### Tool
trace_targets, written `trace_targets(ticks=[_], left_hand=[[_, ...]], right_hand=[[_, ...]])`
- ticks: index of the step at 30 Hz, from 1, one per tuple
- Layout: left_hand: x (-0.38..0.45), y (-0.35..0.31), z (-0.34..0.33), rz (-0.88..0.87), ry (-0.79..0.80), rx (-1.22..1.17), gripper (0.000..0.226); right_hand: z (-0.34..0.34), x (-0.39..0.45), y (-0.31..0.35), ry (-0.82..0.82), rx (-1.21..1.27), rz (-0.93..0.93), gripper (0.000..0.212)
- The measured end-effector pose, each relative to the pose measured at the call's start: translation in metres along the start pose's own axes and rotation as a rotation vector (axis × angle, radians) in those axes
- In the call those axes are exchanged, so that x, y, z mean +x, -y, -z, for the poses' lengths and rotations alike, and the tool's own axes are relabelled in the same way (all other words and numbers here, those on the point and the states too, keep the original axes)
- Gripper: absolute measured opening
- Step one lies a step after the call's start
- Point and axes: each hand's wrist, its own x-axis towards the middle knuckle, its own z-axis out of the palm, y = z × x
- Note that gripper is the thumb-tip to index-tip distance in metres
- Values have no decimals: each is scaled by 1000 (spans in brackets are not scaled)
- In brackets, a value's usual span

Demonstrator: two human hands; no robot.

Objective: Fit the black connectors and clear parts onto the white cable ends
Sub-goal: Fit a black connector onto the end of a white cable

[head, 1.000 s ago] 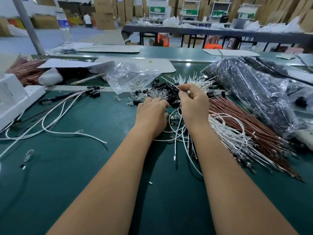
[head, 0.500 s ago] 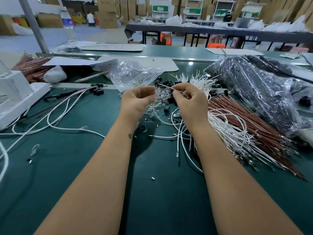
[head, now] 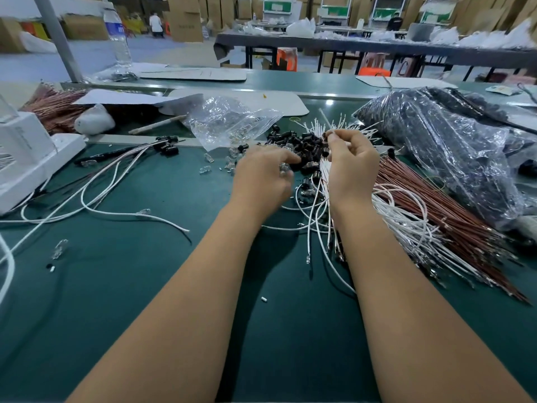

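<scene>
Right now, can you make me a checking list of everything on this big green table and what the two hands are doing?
Surface: green mat, small bits scattered on it.
Job's things: black connectors heaped beyond the hands; clear parts loose beside them; white cables bundled at right.
Clutter: crumpled clear bag; big bag of black parts; white machine at left edge.
Grippers: left hand curled over the pile, a clear part at its fingers; right hand pinches something small, too tiny to name.
Cables: brown wires beside the white ones; finished cables lie at left.
Surroundings: water bottle, cardboard boxes behind.
</scene>
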Motion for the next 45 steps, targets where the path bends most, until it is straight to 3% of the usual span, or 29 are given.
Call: trace_targets(ticks=[4,10,12,17,22,38,45], left_hand=[[-2,-7,-18,-89,251,149,50],[2,0,-15,-5,220,122,21],[1,2,-12,35,184,24,16],[3,14,11,302,-39,-563,18],[4,21,20,413,-98,-842,28],[6,18,26,534,-126,-1340,25],[6,19,23,557,-78,-1328,19]], right_hand=[[-1,2,-2,11,-4,-3,23],[-3,1,-8,112,-157,56,20],[-4,0,-9,149,-185,62,21],[-4,-4,-8,262,-202,79,20],[-4,-8,-7,311,-209,125,16],[-9,-14,-8,366,-328,249,15],[-8,-13,-10,331,-354,280,14]])
